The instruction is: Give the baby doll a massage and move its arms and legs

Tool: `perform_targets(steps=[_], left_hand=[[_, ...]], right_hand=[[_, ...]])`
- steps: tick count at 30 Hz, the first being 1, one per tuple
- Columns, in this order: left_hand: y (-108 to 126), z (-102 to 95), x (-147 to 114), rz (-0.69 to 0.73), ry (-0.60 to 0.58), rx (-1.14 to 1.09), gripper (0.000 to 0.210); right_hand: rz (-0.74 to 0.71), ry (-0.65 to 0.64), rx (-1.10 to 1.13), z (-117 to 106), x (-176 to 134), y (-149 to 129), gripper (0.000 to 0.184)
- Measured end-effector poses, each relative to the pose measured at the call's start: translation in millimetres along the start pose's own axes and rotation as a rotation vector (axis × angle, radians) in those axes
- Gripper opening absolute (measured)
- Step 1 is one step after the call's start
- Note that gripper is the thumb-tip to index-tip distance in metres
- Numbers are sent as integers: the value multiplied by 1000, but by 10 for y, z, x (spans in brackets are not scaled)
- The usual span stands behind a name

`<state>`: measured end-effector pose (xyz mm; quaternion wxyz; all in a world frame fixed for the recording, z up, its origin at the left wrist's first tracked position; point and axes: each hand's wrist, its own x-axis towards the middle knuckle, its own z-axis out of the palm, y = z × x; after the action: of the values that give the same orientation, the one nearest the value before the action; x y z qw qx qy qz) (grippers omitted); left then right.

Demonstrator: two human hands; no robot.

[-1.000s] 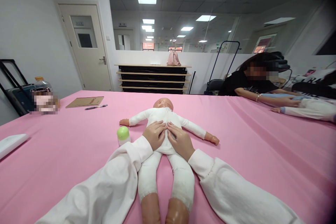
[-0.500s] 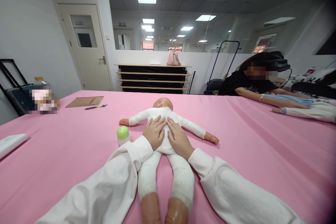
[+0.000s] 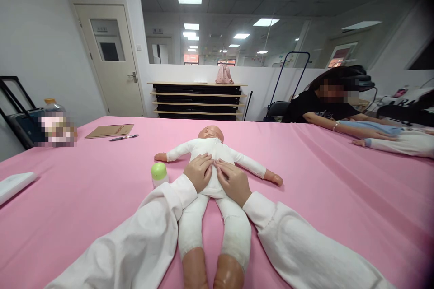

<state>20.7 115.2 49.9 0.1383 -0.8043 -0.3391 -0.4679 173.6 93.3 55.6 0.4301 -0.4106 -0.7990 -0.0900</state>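
A baby doll (image 3: pixel 214 185) in a white suit lies stretched out before me, its head away from me and its arms spread. My left hand (image 3: pixel 199 172) rests on the left of its torso, fingers bent and drawn together with the thumb against the white cloth. On the other side my right hand (image 3: pixel 233 179) mirrors it, fingertips and thumb closed on the torso near the midline. The fingertips nearly meet; how much cloth they pinch is hard to see. Beside my left wrist stands a small bottle with a green cap (image 3: pixel 158 171).
The pink cloth (image 3: pixel 305 198) covers the table. Toward the back left lie a brown notebook (image 3: pixel 110 131) and a pen (image 3: pixel 124 137); a white object (image 3: pixel 15 187) sits at the left edge. At right, a person (image 3: pixel 325 104) handles another doll (image 3: pixel 400 142).
My fingers lay flatter and reached farther up the doll's torso before. Now they are bent and pulled in toward the thumbs. The doll stays in place.
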Motion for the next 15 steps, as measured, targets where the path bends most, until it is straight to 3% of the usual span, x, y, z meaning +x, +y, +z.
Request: perform_targets(steps=[4,12,15], left_hand=[[11,-8,6,8,-3,-43,28],[41,-50,39,-138,-266,-27,43],[48,-63,51,-227,-287,23,44]], right_hand=[[-1,-32,35,-2,9,-3,30],[99,-301,13,21,61,3,47],[141,-333,-31,2,79,-21,50]])
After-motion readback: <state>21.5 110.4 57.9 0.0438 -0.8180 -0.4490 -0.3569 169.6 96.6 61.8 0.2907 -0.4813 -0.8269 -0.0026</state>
